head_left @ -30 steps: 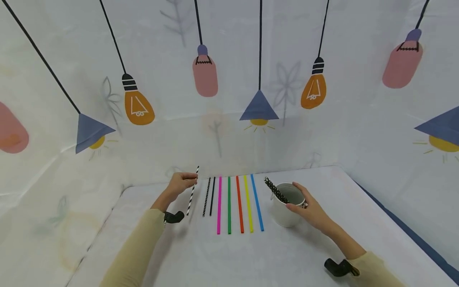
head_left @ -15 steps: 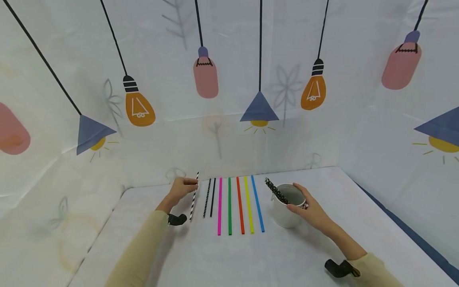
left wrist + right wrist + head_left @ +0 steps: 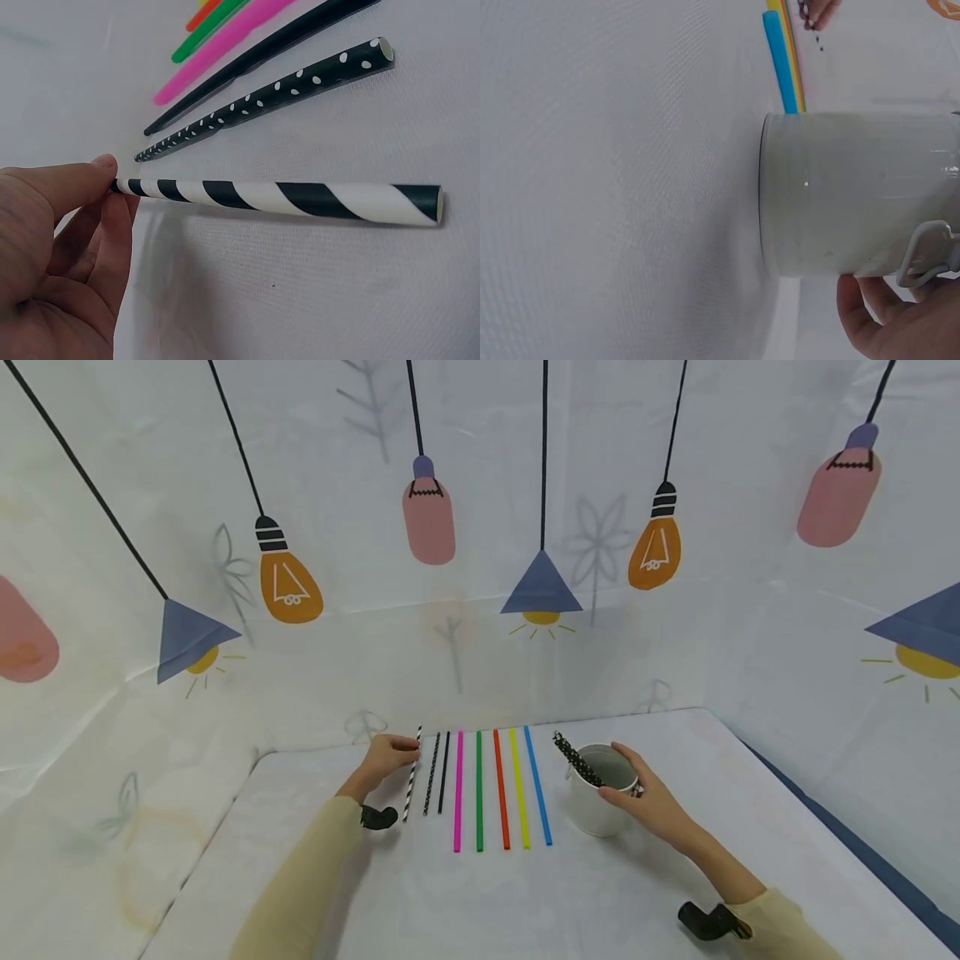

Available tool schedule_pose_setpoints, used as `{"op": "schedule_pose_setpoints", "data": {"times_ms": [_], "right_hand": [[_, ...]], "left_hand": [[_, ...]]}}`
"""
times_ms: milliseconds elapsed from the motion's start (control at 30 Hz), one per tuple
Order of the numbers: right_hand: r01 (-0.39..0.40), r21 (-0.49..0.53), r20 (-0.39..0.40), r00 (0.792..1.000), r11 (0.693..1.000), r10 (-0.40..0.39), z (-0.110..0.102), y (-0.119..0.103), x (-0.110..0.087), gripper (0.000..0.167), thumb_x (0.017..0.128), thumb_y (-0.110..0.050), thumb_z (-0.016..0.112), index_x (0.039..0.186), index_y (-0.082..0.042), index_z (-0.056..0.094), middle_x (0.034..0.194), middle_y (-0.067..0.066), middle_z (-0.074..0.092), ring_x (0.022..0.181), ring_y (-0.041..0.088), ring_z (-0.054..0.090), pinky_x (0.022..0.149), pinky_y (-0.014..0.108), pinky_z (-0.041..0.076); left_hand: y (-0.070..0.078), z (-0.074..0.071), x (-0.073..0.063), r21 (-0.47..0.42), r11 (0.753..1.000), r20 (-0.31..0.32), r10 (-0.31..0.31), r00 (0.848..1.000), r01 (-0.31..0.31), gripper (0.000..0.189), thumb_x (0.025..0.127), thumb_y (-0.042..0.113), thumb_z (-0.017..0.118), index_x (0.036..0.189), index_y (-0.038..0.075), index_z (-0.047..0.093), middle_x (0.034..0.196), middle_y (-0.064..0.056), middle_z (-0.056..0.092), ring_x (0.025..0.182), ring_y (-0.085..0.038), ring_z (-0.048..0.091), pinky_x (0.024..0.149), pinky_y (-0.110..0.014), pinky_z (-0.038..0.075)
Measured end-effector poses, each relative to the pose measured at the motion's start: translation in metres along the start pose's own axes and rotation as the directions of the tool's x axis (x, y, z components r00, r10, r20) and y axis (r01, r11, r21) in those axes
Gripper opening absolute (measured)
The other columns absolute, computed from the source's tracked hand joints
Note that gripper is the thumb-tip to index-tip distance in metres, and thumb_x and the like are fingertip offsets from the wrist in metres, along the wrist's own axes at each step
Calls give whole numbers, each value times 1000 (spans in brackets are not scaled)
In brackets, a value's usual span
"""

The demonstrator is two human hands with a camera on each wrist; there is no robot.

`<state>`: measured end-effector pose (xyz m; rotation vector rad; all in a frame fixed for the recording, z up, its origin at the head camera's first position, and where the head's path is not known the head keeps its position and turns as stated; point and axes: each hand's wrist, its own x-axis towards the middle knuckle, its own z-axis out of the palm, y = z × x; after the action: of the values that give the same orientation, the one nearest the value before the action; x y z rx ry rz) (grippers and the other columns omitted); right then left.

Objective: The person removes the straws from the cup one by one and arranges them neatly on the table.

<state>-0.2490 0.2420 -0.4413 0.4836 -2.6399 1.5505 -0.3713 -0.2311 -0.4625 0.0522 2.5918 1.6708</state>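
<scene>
My left hand point(image 3: 381, 762) pinches a black-and-white striped paper straw point(image 3: 300, 199) between thumb and fingers near its far end. The straw lies along or just above the table; I cannot tell its exact height. Beside it on the right are a black straw with white dots point(image 3: 277, 94) and a plain black straw point(image 3: 247, 66). My right hand point(image 3: 654, 803) grips the rim and side of a white metal bucket point(image 3: 855, 195) standing on the table. Black dotted straws point(image 3: 578, 759) lean out of the bucket's left side; how many is unclear.
Farther right in the row lie pink point(image 3: 458, 802), green point(image 3: 479, 802), red point(image 3: 502, 802), yellow point(image 3: 521, 802) and blue point(image 3: 539, 797) straws, longer than the black ones. A white cloth covers the table point(image 3: 480, 910). A printed curtain point(image 3: 480, 660) rises behind its back edge.
My left hand has moved slightly right and down with the striped straw, bringing it closer to the dotted one and the table. The right hand and bucket stay in place.
</scene>
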Motion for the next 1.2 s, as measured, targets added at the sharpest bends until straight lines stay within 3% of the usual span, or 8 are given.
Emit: {"op": "schedule_pose_setpoints", "data": {"times_ms": [400, 667, 1000, 1200], "right_hand": [[-7, 0, 0, 1000, 1000, 7, -2, -1, 1, 80, 93, -30, 67, 155, -17, 19, 150, 17, 30, 132, 41, 34, 94, 60, 40], [-7, 3, 5, 1000, 1000, 7, -1, -2, 2, 80, 93, -30, 67, 155, -15, 19, 149, 17, 32, 132, 41, 34, 94, 61, 40], [9, -2, -5, 1000, 1000, -9, -2, -1, 2, 79, 93, -29, 67, 155, -16, 19, 150, 17, 31, 131, 40, 35, 93, 58, 41], [8, -12, -7, 1000, 1000, -8, -1, 0, 2, 79, 93, -30, 68, 155, -17, 20, 149, 17, 32, 129, 39, 37, 90, 53, 44]], "left_hand": [[-4, 5, 10, 119, 993, -28, -5, 1000, 9, 28, 87, 8, 73, 114, -1, 70, 107, -14, 68, 92, -20, 61, 76, -31, 51], [-10, 8, 14, 136, 991, -49, -11, 999, 17, 28, 86, 9, 74, 112, -1, 70, 104, -13, 69, 88, -20, 60, 74, -30, 51], [-2, 13, 9, 171, 985, -53, 9, 999, 0, 27, 87, 8, 72, 112, -3, 69, 105, -14, 68, 89, -22, 61, 74, -31, 51], [-8, 13, 14, 192, 981, -49, -15, 999, 25, 25, 87, 10, 74, 110, 0, 71, 104, -11, 68, 90, -21, 60, 75, -32, 51]]}}
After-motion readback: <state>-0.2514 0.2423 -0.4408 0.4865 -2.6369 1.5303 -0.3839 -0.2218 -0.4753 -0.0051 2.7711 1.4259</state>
